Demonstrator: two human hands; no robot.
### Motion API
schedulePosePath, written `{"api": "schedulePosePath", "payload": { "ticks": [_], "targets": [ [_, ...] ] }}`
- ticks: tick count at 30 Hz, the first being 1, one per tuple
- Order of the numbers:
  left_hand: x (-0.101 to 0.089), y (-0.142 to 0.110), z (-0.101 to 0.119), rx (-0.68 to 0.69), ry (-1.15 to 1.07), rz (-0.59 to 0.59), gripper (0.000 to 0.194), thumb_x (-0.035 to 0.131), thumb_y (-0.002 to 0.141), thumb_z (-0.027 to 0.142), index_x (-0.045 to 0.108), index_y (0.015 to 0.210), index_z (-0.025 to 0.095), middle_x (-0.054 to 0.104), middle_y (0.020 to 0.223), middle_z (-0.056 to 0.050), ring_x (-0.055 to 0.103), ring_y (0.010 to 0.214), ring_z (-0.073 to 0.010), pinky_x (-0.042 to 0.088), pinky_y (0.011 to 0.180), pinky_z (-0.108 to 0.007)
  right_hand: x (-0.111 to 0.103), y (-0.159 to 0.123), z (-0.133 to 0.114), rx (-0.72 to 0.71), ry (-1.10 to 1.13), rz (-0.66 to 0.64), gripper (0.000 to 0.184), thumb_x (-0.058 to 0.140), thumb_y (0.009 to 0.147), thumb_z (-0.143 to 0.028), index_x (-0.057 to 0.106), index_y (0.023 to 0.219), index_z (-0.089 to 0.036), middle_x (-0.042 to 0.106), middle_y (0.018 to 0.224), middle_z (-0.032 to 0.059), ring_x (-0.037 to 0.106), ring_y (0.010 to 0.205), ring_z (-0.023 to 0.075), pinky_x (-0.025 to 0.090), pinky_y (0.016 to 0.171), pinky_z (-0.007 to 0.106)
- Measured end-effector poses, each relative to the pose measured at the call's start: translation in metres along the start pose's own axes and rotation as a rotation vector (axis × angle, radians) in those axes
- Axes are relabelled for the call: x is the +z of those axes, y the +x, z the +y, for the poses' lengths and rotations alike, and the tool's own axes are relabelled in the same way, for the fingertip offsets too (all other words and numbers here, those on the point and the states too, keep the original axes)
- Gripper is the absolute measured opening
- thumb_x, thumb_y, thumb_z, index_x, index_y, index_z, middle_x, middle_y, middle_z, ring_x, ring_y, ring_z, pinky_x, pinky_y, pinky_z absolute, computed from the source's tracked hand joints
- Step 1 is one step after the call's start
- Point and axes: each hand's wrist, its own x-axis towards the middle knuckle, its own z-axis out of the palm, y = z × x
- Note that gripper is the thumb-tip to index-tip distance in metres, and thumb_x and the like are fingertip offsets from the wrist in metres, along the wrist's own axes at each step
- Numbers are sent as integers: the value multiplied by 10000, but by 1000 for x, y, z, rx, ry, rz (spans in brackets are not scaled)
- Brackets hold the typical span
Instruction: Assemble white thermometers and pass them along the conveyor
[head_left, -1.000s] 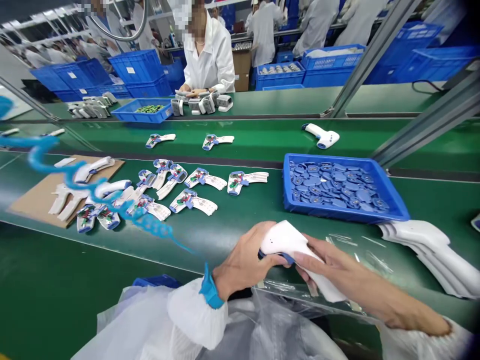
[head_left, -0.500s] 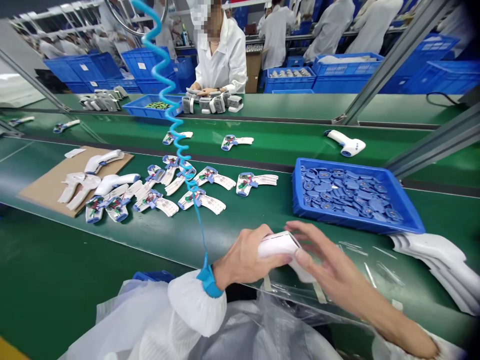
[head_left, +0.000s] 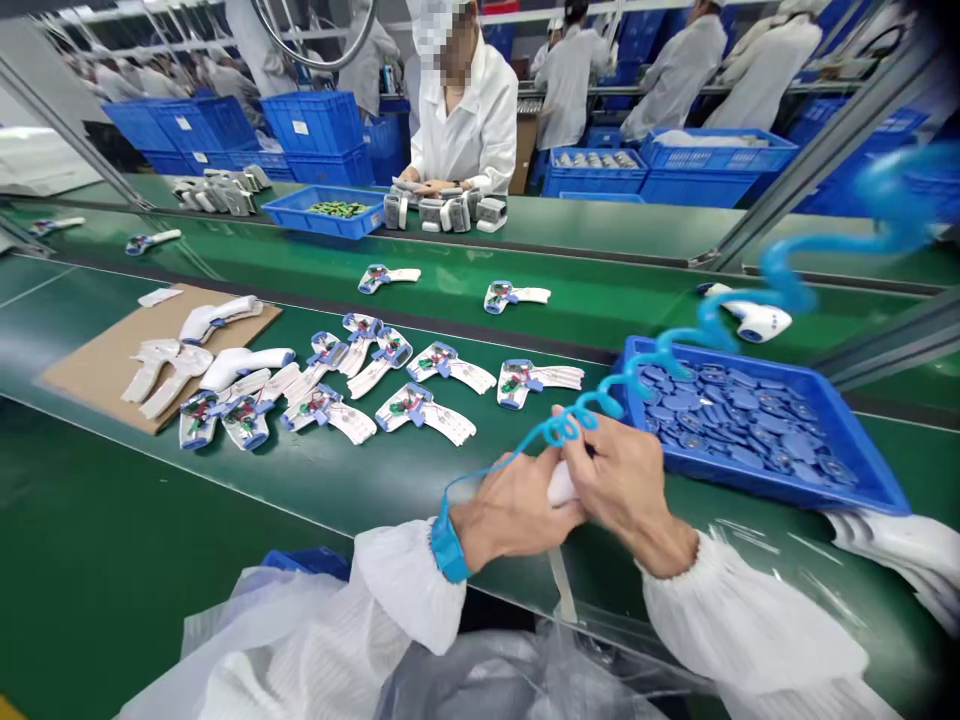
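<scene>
My left hand (head_left: 521, 505), with a blue strap on its wrist, is closed around a white thermometer casing (head_left: 561, 486). Against the same casing presses my right hand (head_left: 622, 480), its fingers curled over the top. Most of the casing is hidden by the two hands. A blue coiled cord (head_left: 679, 350) runs from the strap past my right hand to the upper right. Ahead and to the left lie several open thermometer halves (head_left: 424, 408) with wires and blue parts inside. Close beyond my right hand is a blue tray (head_left: 780, 487) of blue plastic covers (head_left: 720, 415).
White casing shells (head_left: 900, 545) are stacked at the right. A cardboard sheet (head_left: 97, 370) with white shells lies at the left. Thermometers (head_left: 386, 278) sit on the green conveyor (head_left: 300, 265). A co-worker (head_left: 465, 110) stands across it, behind a tray (head_left: 322, 212) of small green parts.
My right hand has come in from the right and closed over the casing, which is now mostly covered. The coiled cord has swung from left to right. The view has shifted slightly.
</scene>
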Motion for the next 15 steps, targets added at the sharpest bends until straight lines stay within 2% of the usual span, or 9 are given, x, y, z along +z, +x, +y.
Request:
{"api": "schedulePosePath", "payload": {
  "ticks": [3, 5, 7, 9, 11, 15],
  "targets": [
    [-28, -6, -11, -139, -29, 31, 421, 686, 869, 641, 676, 925, 224, 677, 835, -81, 635, 768, -287, 399, 633, -328, 8, 71, 14, 106, -51, -281, 606, 367, 1076, -475, 657, 615, -210, 671, 616, 39, 628, 604, 163, 449, 652, 300],
    [-44, -14, -18, -197, -85, 42, 405, 754, 822, 610, 647, 884, 224, 654, 832, -55, 614, 789, -262, 377, 630, -301, 20, 129, 27, 121, -151, -284, 499, 431, 1071, -417, 717, 739, -178, 732, 773, 79, 688, 770, 206, 503, 764, 332],
    [-54, -22, -24, -267, -179, 13, 373, 789, 802, 538, 643, 928, 219, 646, 846, -36, 597, 783, -236, 360, 619, -279, 34, 184, 42, 104, -212, -293, 341, 534, 1054, -409, 739, 1001, -142, 742, 1043, 94, 698, 942, 207, 549, 880, 370],
    [-59, -29, -29, -330, -260, -22, 360, 795, 800, 508, 658, 961, 216, 646, 849, -30, 577, 765, -220, 356, 613, -272, 47, 223, 53, 73, -248, -323, 375, 605, 1031, -441, 674, 1246, -142, 671, 1268, 99, 678, 1073, 205, 570, 963, 415],
    [-59, -35, -35, -348, -316, -41, 347, 804, 797, 495, 697, 986, 225, 663, 860, -34, 566, 768, -218, 364, 619, -277, 55, 245, 60, 45, -276, -361, 453, 603, 1034, -463, 616, 1356, -145, 609, 1364, 108, 663, 1125, 199, 568, 1000, 430],
    [-57, -39, -47, -336, -388, -3, 394, 802, 792, 518, 742, 1060, 236, 694, 931, -54, 585, 829, -235, 400, 628, -275, 58, 252, 62, -7, -321, -427, 390, 530, 1075, -430, 650, 1280, -120, 648, 1266, 91, 678, 1062, 180, 581, 945, 390]
  ]
}}
